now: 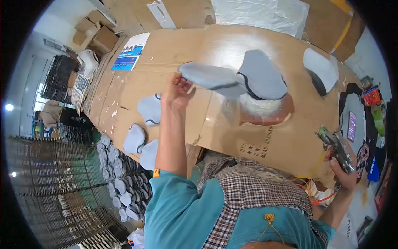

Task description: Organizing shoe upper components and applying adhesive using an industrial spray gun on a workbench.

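My left hand pinches the left end of a long grey padded piece with a dark edge, above the cardboard. Its right end meets another grey padded piece, broad and rounded, propped over a reddish-brown, white-coated patch. In my right hand, at the right, is a metal spray gun with its nozzle pointing up and left. Several more grey pieces lie on the cardboard left of my left forearm. Far right sits a paler piece with a dark end.
Brown cardboard covers the table. Many grey pieces are heaped below its left edge, by a wire rack. A phone lies at the right edge, and an orange hose hangs beside my apron. Another person bends in the background.
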`<state>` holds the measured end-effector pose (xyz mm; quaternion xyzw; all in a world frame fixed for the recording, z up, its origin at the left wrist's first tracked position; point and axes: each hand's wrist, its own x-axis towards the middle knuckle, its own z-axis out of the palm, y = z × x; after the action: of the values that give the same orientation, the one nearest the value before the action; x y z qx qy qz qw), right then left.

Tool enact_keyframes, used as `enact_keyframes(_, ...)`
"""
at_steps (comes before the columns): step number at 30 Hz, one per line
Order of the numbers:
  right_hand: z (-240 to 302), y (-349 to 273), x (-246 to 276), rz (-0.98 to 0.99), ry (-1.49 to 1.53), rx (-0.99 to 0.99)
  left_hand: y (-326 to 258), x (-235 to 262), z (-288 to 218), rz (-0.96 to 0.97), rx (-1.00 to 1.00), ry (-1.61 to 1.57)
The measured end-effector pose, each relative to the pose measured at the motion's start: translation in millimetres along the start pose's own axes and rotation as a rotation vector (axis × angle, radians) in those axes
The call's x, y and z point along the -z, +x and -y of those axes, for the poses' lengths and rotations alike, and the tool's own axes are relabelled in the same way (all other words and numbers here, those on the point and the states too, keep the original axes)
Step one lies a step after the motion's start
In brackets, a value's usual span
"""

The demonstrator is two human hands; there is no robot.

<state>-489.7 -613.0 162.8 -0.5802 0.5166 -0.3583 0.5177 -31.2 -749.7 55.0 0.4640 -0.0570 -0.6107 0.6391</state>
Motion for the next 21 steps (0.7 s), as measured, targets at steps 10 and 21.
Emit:
enact_keyframes(10,25,39,-107,-0.133,-0.108,-0.14,223,110,-157,-0.29,-0.2,-0.003)
enact_keyframes(21,44,56,-136,-0.137,-0.265,-0.214,313,219,-28,-0.404,0.183,-0.427)
